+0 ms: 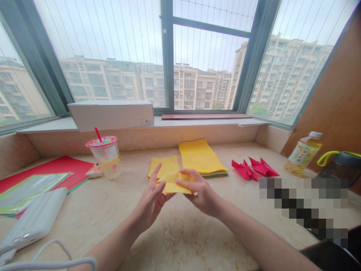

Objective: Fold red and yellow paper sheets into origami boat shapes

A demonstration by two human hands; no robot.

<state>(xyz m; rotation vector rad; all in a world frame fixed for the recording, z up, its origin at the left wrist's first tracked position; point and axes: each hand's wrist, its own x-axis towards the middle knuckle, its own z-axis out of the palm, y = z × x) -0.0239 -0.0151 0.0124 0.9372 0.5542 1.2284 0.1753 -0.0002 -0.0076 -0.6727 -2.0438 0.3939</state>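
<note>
A folded sheet of yellow paper [172,187] is held up between my two hands, just above the table. My right hand [200,192] pinches its right side, with the fingers on top and the thumb largely hidden. At the left edge is my left hand [150,203], thumb at the near side and lower fingers beneath the paper, its index finger stretched away. Behind them lie a loose yellow sheet [154,165] and a stack of yellow paper [200,156]. Two pink-red folded paper shapes [246,170] sit to the right.
On the left stand a cup [108,162] with a red straw, red sheets [63,171] and a white power bank [42,216] with a cable. A drink bottle [303,154] and a dark jug [340,167] are at right. A white box [113,116] rests on the windowsill.
</note>
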